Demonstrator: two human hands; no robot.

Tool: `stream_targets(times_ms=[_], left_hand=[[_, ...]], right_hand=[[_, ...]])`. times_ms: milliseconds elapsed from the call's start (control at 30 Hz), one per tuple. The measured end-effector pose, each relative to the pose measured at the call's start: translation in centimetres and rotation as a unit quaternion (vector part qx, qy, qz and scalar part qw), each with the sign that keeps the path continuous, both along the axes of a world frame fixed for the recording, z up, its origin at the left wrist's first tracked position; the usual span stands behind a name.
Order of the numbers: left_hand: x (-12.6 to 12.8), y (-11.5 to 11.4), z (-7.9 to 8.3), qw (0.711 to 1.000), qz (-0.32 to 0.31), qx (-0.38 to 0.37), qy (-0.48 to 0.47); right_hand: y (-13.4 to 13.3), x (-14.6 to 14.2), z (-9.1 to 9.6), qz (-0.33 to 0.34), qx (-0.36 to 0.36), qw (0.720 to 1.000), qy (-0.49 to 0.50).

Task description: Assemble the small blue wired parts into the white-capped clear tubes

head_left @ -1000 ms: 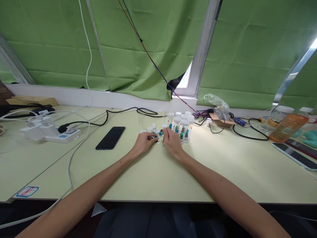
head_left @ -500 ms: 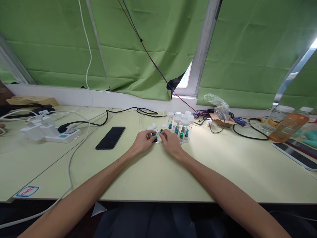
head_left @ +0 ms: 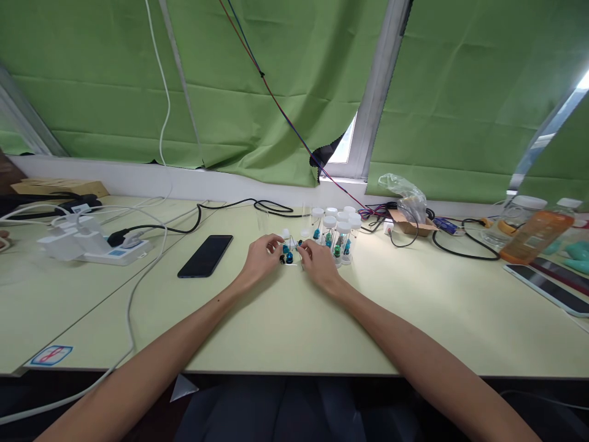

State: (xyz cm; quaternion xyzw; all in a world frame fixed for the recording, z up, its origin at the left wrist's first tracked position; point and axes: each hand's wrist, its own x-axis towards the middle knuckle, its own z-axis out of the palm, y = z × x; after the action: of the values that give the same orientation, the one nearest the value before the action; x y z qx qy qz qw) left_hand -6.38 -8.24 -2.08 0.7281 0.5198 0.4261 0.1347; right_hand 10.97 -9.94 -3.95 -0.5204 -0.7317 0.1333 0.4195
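Observation:
My left hand (head_left: 260, 258) rests on the pale green table (head_left: 294, 319), fingers curled, its fingertips touching a small white cap (head_left: 277, 240). My right hand (head_left: 317, 261) lies just to its right, fingers pinched near a tiny blue part. Between the two hands lie small blue electronic parts with thin wire legs (head_left: 288, 256). Right behind my right hand stands a cluster of clear vials with white caps (head_left: 339, 233), each with blue or green parts inside. What the pinched fingers hold is too small to name.
A black phone (head_left: 205, 256) lies left of my hands. A white power strip with plugs (head_left: 99, 245) and cables sits far left. At the right are a cardboard box with a plastic bag (head_left: 407, 212), black cables, an orange bottle (head_left: 534, 236) and a tablet (head_left: 547, 288).
My left hand has slid a little back and up to the white cap. The blue parts now show between the hands. My right hand has barely shifted.

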Motion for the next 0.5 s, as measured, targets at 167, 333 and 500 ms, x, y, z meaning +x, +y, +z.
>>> stream_targets(times_ms=[167,333,500], left_hand=[[0.09,-0.13,-0.02,1.0,0.008,0.002,0.019],[-0.03,-0.22,0.08,0.999,0.016,-0.002,0.043],[-0.12,0.01,0.1,1.0,0.013,0.003,0.018]], right_hand=[[-0.13,0.11,0.19,-0.012,0.005,1.0,-0.007],[-0.29,0.21,0.34,-0.027,0.033,0.999,0.005],[-0.23,0.41,0.69,-0.032,0.08,0.996,0.016]])
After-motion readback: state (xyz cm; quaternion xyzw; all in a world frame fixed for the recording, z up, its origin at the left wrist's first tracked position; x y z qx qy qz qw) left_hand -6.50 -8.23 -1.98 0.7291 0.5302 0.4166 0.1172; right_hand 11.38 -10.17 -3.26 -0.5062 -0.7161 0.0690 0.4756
